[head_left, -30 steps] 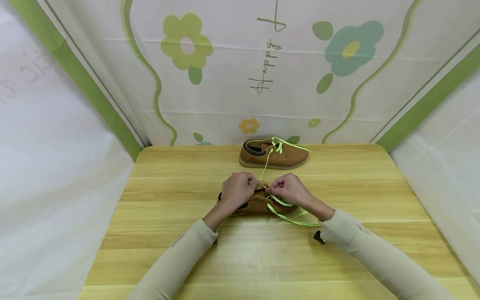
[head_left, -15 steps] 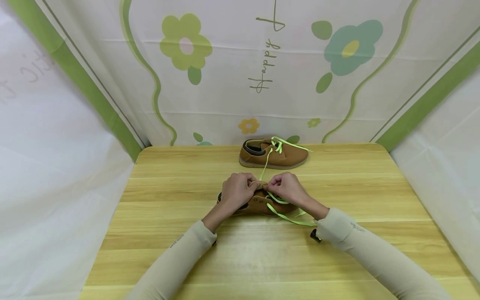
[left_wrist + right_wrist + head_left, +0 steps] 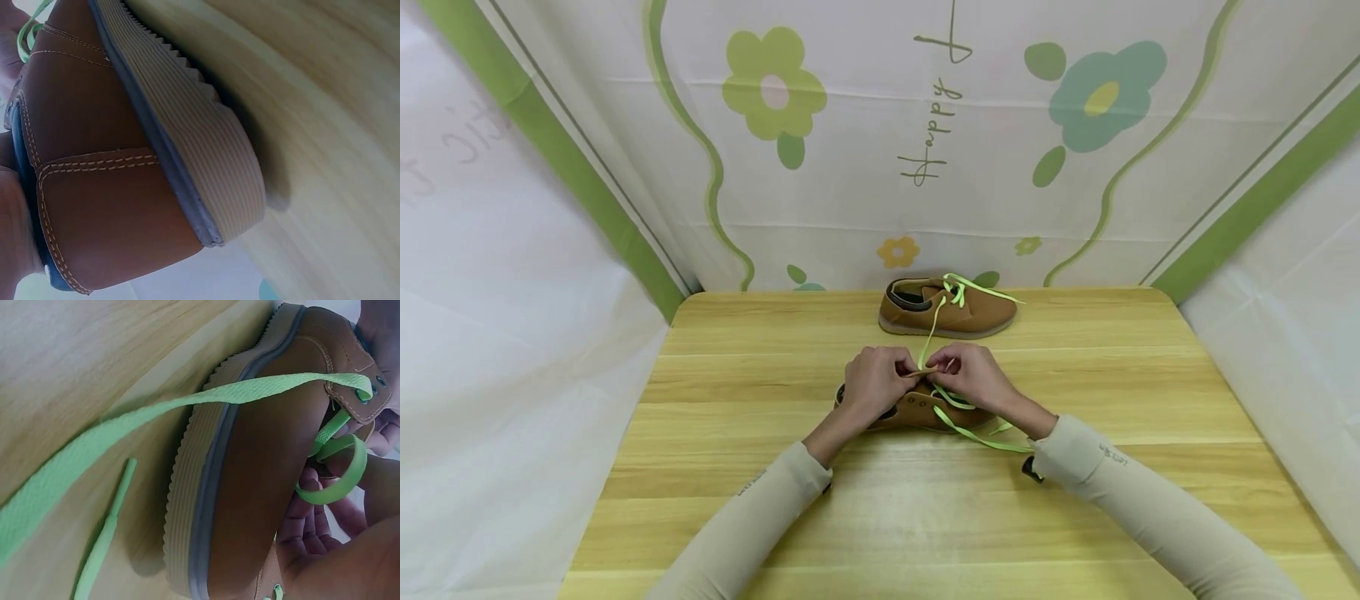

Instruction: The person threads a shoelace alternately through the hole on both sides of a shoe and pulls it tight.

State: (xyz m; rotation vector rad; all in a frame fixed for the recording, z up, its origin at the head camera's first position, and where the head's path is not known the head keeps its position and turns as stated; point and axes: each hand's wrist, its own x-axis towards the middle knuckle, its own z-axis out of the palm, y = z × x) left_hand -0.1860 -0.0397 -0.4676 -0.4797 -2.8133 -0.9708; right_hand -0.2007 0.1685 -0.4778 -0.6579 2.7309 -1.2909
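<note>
A brown shoe (image 3: 917, 412) with yellow-green laces lies on the table under both hands, toe to the right. My left hand (image 3: 877, 383) pinches the shoe's raised far eyelet flap. Close beside it, my right hand (image 3: 976, 377) has its thumb and fingers curled at the flap's edge, pinching the shoelace; the fingertips are partly hidden. In the right wrist view a loop of shoelace (image 3: 344, 487) curves by those fingers. Another lace strand comes out of an eyelet in the near flap (image 3: 356, 403) and trails onto the table. The left wrist view shows the shoe's heel (image 3: 119, 212).
A second brown shoe (image 3: 985, 312), laced in yellow-green, stands at the table's back edge. A lace strand (image 3: 931, 333) stretches between it and my hands. The wooden table (image 3: 737, 433) meets a flower-printed curtain (image 3: 850, 192) behind, with white fabric at both sides.
My right hand has shifted slightly left, and its fingers have moved from the lace at the eyelet to around the flap's edge. The flap now looks tilted more edge-on. The left hand barely moved.
</note>
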